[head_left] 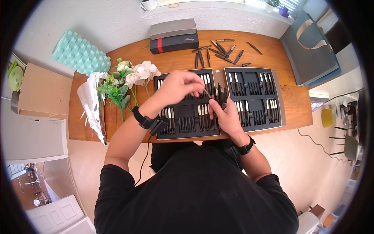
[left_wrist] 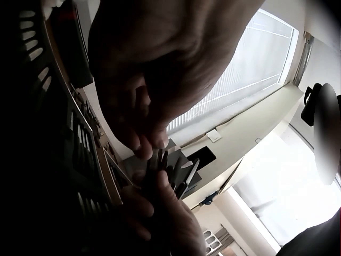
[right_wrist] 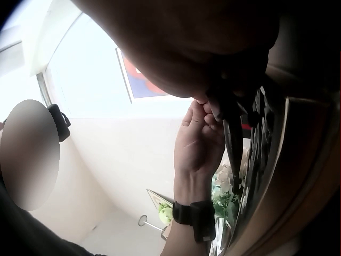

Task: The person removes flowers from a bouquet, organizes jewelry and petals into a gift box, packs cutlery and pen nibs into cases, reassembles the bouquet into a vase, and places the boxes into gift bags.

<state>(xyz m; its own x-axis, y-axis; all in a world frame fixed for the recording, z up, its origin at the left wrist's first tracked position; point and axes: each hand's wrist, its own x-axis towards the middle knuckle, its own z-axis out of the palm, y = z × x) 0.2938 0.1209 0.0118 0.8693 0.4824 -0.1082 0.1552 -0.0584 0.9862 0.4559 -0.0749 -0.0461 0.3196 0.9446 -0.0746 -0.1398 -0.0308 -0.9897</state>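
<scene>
The wooden counter [head_left: 296,105] spreads in front of me, and a big dark grey bag [head_left: 307,54] stands at its far right corner, out of my elbows' way, I'd say. Closest to me lie two black trays, the left tray [head_left: 187,137] and the right tray [head_left: 253,71], side by side with a narrow gap between them, so both seem within easy reach. Their slots hold slim pieces [head_left: 204,117] in upright rows, pale tips away from me, which presumably stops them rolling. Off to my left are white flowers [head_left: 144,71] beside a silvery wrap [head_left: 91,101]; a dark box [head_left: 177,43] with a red stripe sits behind the left tray. My right hand [head_left: 228,117] grips a bunch of dark pieces [head_left: 224,97] above the gap, fingers curled round their lower part and the upper ends fanned out, probably so that single ones are easy to get at. My left hand [head_left: 179,87] comes across over the left tray, thumb and fingers pinching a thin piece [head_left: 207,93] right at the bunch. Behind the trays, loose pieces [head_left: 239,57] lie scattered at all angles, a few touching or crossing
</scene>
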